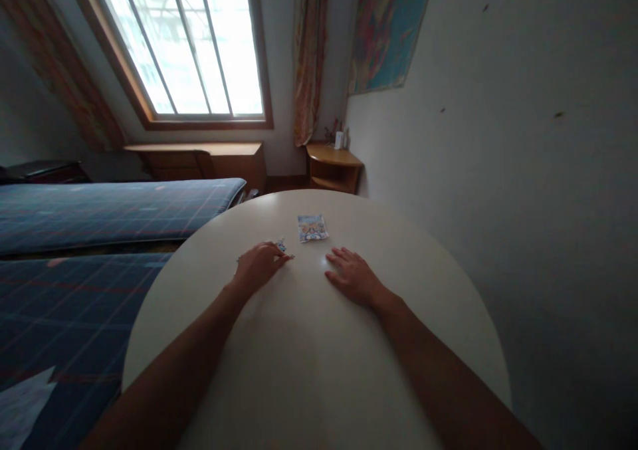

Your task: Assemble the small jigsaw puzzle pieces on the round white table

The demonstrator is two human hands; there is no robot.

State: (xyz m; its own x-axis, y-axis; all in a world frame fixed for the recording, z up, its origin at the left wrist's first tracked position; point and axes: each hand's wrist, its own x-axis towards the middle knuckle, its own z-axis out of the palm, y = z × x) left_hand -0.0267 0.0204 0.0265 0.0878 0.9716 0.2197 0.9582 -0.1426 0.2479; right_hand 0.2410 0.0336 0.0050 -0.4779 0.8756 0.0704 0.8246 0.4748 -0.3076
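Observation:
My left hand (260, 264) rests low over the white table, thumb and fingers drawn together around a small light piece at their tips. Other small blue and white pieces (282, 244) lie just beyond its fingers, partly covered by the hand. They look like jigsaw pieces, though they are too small to be sure. Flat on the tabletop, palm down with fingers stretched out, lies my right hand (353, 276), holding nothing. Between and beyond both hands is a small square picture sheet (312, 228) printed in blue, white and tan; neither hand touches it.
The round white table (314, 370) fills the foreground. Beds with blue plaid mattresses (114, 214) stand to the left, close to its edge. A white wall (498, 191) runs along the right. Behind are a wooden corner shelf (335, 154), a desk (224, 149) and a window (184, 44).

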